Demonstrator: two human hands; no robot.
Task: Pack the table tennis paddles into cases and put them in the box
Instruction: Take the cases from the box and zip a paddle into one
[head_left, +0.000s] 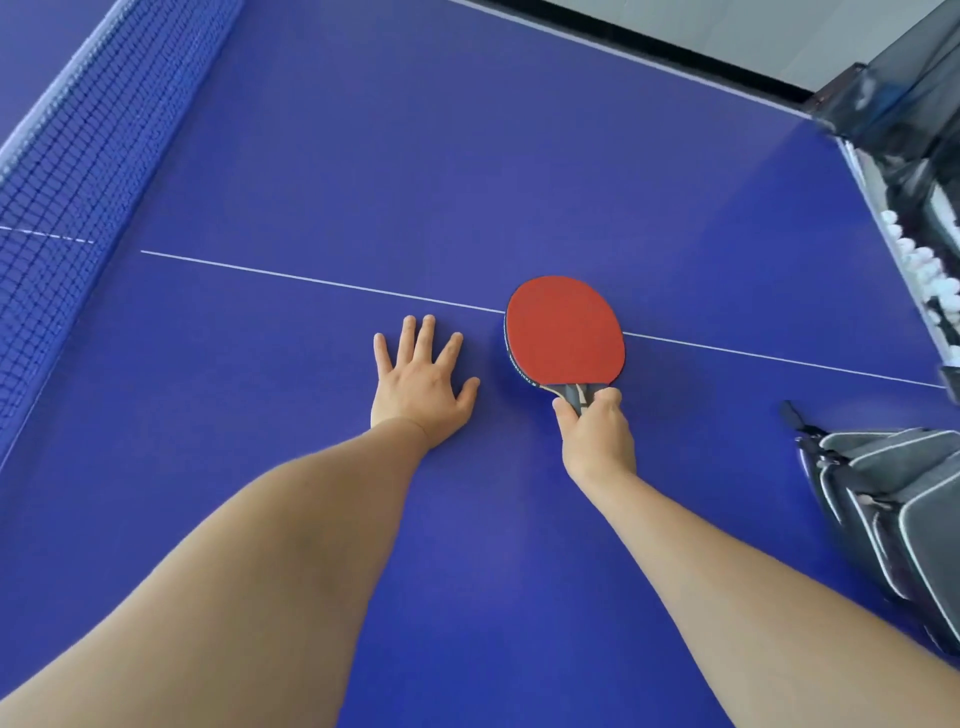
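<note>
Right hand grasps the handle of the paddle, red face up, lying across the table's white line. Left hand released, fingers spread flat on table beside it. Grey cases at right edge.

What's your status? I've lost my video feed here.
Right hand grips paddle by handle, red face up. Left hand flat on table. Grey cases stacked right. Nothing between.
</note>
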